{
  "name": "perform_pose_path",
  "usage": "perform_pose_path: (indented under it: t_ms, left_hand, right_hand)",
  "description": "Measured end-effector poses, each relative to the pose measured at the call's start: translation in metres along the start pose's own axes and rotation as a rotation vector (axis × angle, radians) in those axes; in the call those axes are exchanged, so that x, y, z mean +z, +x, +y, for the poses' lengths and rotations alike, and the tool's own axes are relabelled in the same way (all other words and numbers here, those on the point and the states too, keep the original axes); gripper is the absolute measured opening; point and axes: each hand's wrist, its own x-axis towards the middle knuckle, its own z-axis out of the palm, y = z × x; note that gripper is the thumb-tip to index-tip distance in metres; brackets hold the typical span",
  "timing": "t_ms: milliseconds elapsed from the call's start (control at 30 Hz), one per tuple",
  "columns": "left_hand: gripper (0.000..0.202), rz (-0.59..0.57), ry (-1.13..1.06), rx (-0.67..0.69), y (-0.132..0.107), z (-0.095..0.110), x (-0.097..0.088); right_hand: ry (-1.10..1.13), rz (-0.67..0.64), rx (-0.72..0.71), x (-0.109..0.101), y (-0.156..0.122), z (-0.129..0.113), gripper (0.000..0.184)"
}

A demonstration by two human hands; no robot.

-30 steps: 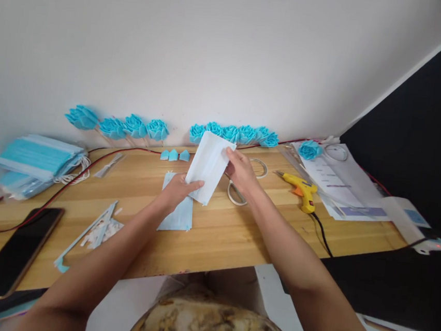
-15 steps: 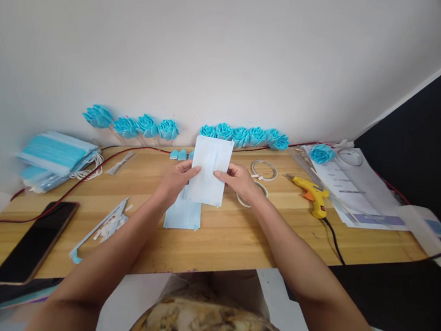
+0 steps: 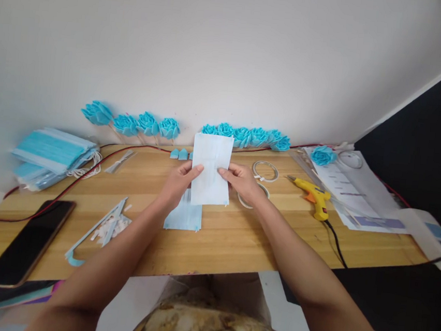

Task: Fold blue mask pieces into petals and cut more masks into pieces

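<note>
Between my two hands a pale, unfolded face mask sheet [image 3: 209,185] is held upright above the table, its inner side showing. My left hand [image 3: 182,180] pinches its left edge, thumb in front and fingers behind. On the right edge, my right hand [image 3: 241,180] grips the same way. Under it, on the wood, lies a second light blue mask sheet [image 3: 184,217], partly covered. Small blue cut petals [image 3: 183,154] lie in a row just behind my left hand, some hidden by the held sheet. Two rolls of tape [image 3: 265,171] rest beside my right hand.
Blue mask-fabric flowers [image 3: 147,123] line the wall. At the left are packed masks [image 3: 54,152], a phone [image 3: 28,243] and cut strips with scraps [image 3: 111,228]. A yellow glue gun [image 3: 315,194] with a black cord and papers [image 3: 348,193] lie at the right.
Both hands still hold the mask sheet. It is a little straighter and sits slightly higher; the thumbs have shifted slightly. The camera view has moved a little.
</note>
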Motion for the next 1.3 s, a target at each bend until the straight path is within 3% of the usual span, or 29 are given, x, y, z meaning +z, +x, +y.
perform_pose_path:
  t_ms: [233,467,767,867,967,1167,1300]
  left_hand:
    - [0.056,0.048,0.056,-0.127,-0.003,-0.005,0.003]
    - [0.046,-0.023,0.206,-0.17,-0.008,-0.005,0.005]
    - [0.039,-0.089,0.207,-0.228,-0.012,-0.001,0.005]
    - [0.038,-0.16,0.224,-0.262,-0.012,-0.002,0.006]
    - [0.04,-0.153,0.16,-0.204,-0.01,-0.004,0.005]
    - [0.037,0.007,-0.006,0.08,0.001,-0.002,0.0]
    - [0.033,0.047,-0.036,0.155,0.004,0.001,-0.003]
  right_hand:
    - [-0.03,0.0,-0.008,0.005,-0.005,-0.009,0.041]
    - [0.057,0.123,-0.016,0.003,-0.004,-0.013,0.039]
    - [0.144,0.132,0.016,0.004,-0.003,-0.011,0.042]
    - [0.174,0.146,0.028,0.003,-0.003,-0.011,0.041]
    - [0.181,0.134,0.037,0.003,-0.003,-0.011,0.039]
    - [0.134,0.081,0.064,0.009,-0.008,-0.013,0.04]
    - [0.102,0.031,0.071,0.012,-0.011,-0.016,0.04]
